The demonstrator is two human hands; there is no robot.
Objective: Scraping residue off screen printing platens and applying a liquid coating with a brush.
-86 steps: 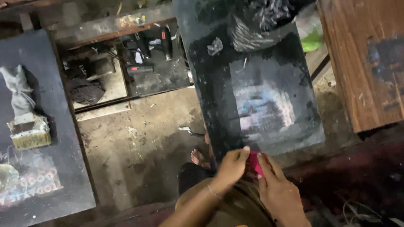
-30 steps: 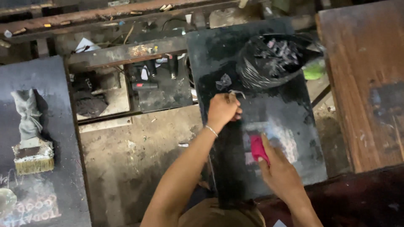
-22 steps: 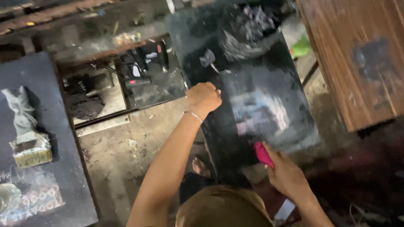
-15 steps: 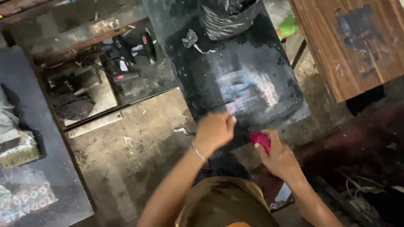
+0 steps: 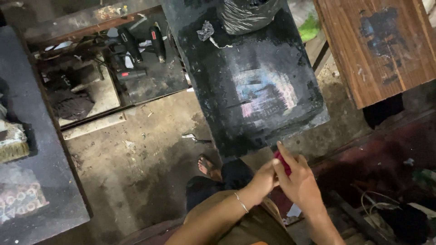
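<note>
Both my hands meet just below the near edge of a black slab (image 5: 254, 81) that bears a pale rubbed patch. My right hand (image 5: 297, 181) is closed around a small pink-red object (image 5: 282, 162). Against that same object rest the fingers of my left hand (image 5: 263, 178), which wears a thin bracelet on the wrist. A crumpled grey scrap (image 5: 205, 31) and a black plastic bag (image 5: 247, 13) lie at the slab's far end. My foot (image 5: 208, 167) shows on the dirt floor beneath.
A wooden tabletop (image 5: 377, 45) with dark stains stands at the right. Power tools (image 5: 136, 45) lie on a low shelf at the upper left. Another dark slab (image 5: 32, 159) with a brush (image 5: 11, 143) runs along the left edge. Cables lie at the lower right.
My left hand reached up the slab to the scrap area, then drew back to join my right hand at the pink-red object. The view shifted downward.
</note>
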